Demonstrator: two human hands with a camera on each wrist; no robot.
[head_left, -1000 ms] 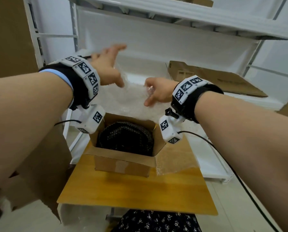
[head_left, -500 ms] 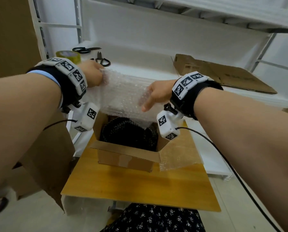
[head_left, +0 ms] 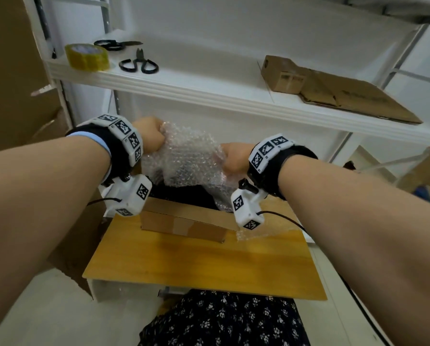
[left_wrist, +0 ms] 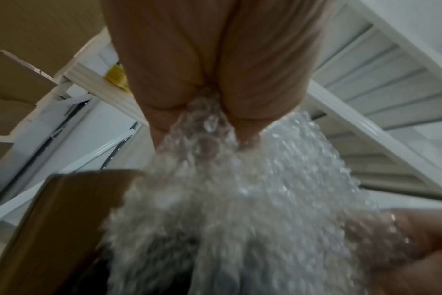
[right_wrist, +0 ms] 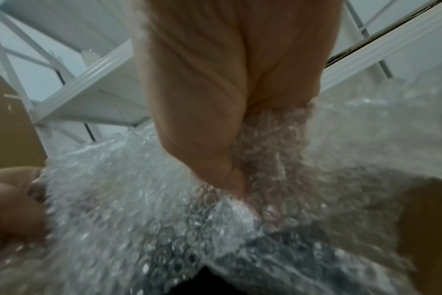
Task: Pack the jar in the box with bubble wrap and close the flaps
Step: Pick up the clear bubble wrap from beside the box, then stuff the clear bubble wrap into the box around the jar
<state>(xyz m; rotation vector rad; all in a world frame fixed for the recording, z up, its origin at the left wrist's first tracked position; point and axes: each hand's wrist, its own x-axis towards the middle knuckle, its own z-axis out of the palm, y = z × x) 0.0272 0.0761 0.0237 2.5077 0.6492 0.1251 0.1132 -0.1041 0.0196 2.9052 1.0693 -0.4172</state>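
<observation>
A sheet of clear bubble wrap [head_left: 187, 156] hangs bunched between my two hands above the open cardboard box [head_left: 184, 222]. My left hand [head_left: 150, 139] grips its upper left corner in a fist, and the wrist view shows the bubble wrap [left_wrist: 204, 119] squeezed between its curled fingers. My right hand [head_left: 233, 158] grips the right edge, thumb and fingers closed on the bubble wrap [right_wrist: 265, 159]. Under the sheet a dark object [head_left: 184, 193] sits inside the box, largely hidden by the wrap.
The box stands on a small wooden board [head_left: 204, 260]. More bubble wrap [head_left: 266, 228] lies on the board right of the box. On the white shelf [head_left: 209, 96] behind are a tape roll [head_left: 86, 56], two scissors [head_left: 139, 63] and flattened cardboard [head_left: 333, 91].
Both hands have closed into fists on the bubble wrap and bunched it together, lowering it toward the box. The left hand came down from its raised, spread position.
</observation>
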